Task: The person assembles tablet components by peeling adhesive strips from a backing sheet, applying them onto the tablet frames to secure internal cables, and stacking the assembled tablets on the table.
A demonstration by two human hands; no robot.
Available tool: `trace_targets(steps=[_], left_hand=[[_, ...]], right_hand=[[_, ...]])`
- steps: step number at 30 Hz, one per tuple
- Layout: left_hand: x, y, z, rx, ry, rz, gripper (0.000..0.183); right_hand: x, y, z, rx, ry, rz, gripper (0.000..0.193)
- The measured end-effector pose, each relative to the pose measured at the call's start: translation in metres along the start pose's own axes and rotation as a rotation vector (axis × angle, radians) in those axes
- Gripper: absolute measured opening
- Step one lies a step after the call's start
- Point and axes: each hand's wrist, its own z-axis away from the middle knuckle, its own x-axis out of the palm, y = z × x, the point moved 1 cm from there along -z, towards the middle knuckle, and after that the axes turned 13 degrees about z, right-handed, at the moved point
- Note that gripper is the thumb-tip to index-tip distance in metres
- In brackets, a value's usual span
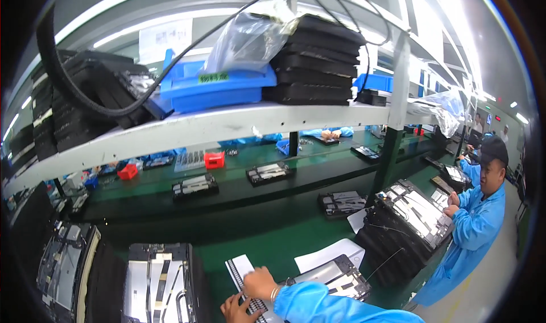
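Note:
A white sheet with rows of small black labels (239,264) lies on the green bench in front of me. My left hand (237,310) holds the sheet's near part, thumb and fingers at its edge. Over the sheet, my right hand (260,282) is closed with fingers bent down; whatever is in its fingertips is hidden. Its blue sleeve (318,303) crosses in front of an opened tablet-like device (348,280), which shows silver plates and black strips. Another such device (160,283) lies left of my hands, on a black tray.
Stacked black trays (392,249) bearing an opened device stand at the right, beside a co-worker (475,203) in blue. More devices (63,266) stand at far left. Overhead, a shelf (227,126) carries a blue bin (216,92) and black trays. Devices sit on the strip beyond.

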Motion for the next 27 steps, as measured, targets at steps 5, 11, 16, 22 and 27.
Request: trace_targets(steps=[5, 11, 16, 22, 27], left_hand=[[-0.014, 0.001, 0.000, -0.063, -0.075, -0.011, 0.048], [-0.014, 0.008, -0.006, -0.073, -0.096, 0.020, 0.049], [-0.018, 0.001, 0.005, -0.059, -0.060, 0.132, 0.052], [-0.035, 0.044, -0.003, -0.088, -0.078, 0.142, 0.042], [-0.058, 0.154, -0.005, 0.158, -0.149, 0.336, 0.032]], right_hand=[[-0.211, 0.064, -0.003, -0.263, 0.977, -0.615, 0.005], [-0.336, 0.180, -0.008, -0.234, 1.168, -1.313, 0.014], [-0.299, 0.203, 0.021, -0.372, 0.981, -1.529, 0.014], [-0.176, 0.133, 0.143, -0.112, 0.444, -1.385, 0.012], [-0.081, 0.134, 0.240, 0.534, 0.237, -1.278, 0.003]])
